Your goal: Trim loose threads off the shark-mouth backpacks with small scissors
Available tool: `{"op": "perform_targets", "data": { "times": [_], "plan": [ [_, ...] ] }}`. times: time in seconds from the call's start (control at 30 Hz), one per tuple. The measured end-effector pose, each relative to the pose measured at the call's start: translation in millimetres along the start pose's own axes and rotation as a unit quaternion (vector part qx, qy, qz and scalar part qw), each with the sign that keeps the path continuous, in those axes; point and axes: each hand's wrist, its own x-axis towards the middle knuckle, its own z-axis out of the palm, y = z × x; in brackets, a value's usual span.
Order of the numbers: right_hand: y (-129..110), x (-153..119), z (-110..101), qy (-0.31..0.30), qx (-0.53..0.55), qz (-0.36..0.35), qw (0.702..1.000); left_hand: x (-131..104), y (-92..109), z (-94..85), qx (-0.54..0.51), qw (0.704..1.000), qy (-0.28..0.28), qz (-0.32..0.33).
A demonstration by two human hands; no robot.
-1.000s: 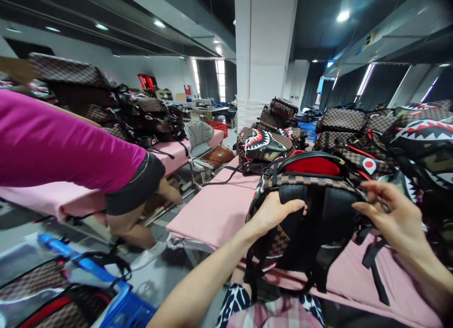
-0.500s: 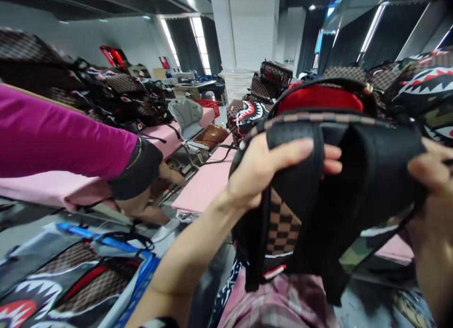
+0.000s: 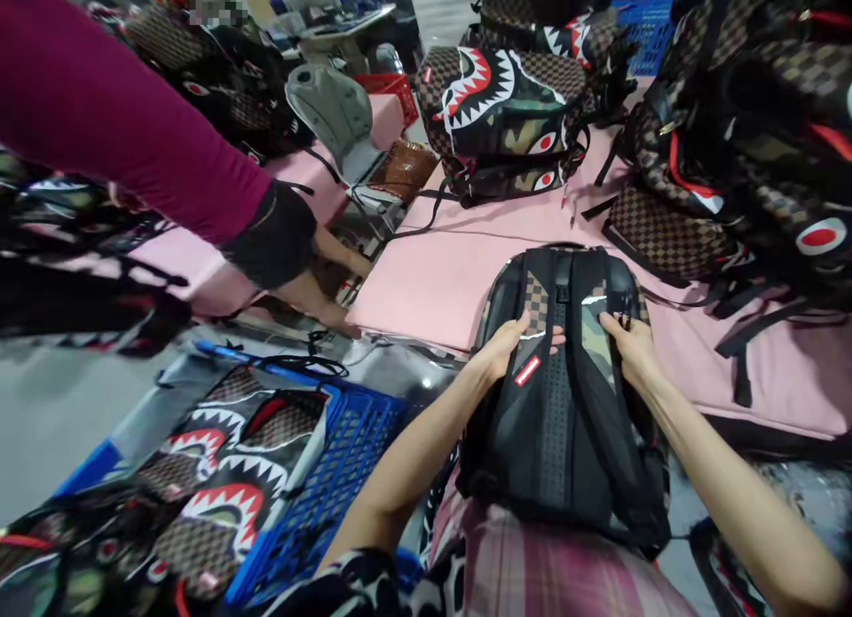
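Head: crate (image 3: 356,444) L of bkpk (image 3: 557,439)

At twelve o'clock stood a white column (image 3: 443,18); at eleven, a grey chair (image 3: 333,106) before a worktable (image 3: 352,29). A pink-covered table (image 3: 426,284) filled the centre; grey floor (image 3: 40,413) showed near eight.

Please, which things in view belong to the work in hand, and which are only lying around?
In the work:
- black-backed backpack
- left hand and right hand, both holding it

Seemingly just lying around:
- shark-mouth backpack on the pink table
- blue basket of bags
- grey chair
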Motion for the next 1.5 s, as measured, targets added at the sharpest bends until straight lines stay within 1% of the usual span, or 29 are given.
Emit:
{"op": "perform_targets", "data": {
  "times": [0.07, 0.2, 0.37, 0.53, 0.6, 0.7, 0.93, 1.13, 1.3, 1.5],
  "plan": [
    [3, -3, 1, -0.006, 0.015, -0.006, 1.0, -6, -6, -4.7, -0.013, 1.0, -0.007, -0.006],
    [4, -15, -2, -0.012, 0.021, 0.004, 1.0, -5, -7, -6.4, -0.008, 1.0, -0.002, 0.0],
    [15, -47, -15, -0.018, -0.004, 0.02, 1.0, -11, -14, -3.2, -0.003, 1.0, 0.002, 0.006],
    [19, -78, -25, -0.026, -0.04, 0.068, 0.997, -32, -27, -1.3, 0.005, 0.999, 0.018, -0.029],
    [19, -87, -29, -0.029, -0.045, 0.076, 0.996, -44, -35, -1.4, -0.004, 0.999, 0.03, -0.03],
    [21, -97, -33, -0.026, -0.032, 0.077, 0.996, -59, -46, -2.2, -0.018, 0.999, 0.041, -0.025],
    [26, -119, -42, -0.029, -0.003, 0.122, 0.992, -83, -61, -7.4, -0.041, 0.997, 0.044, -0.038],
    [24, -126, -45, -0.029, 0.013, 0.134, 0.99, -96, -67, -7.1, -0.094, 0.993, 0.035, -0.056],
    [23, -123, -43, -0.017, 0.017, 0.135, 0.991, -94, -66, -8.4, -0.13, 0.989, 0.022, -0.065],
    [26, -120, -42, -0.015, 0.006, 0.134, 0.991, -92, -67, -9.2, -0.136, 0.989, 0.015, -0.06]
  ]
}}
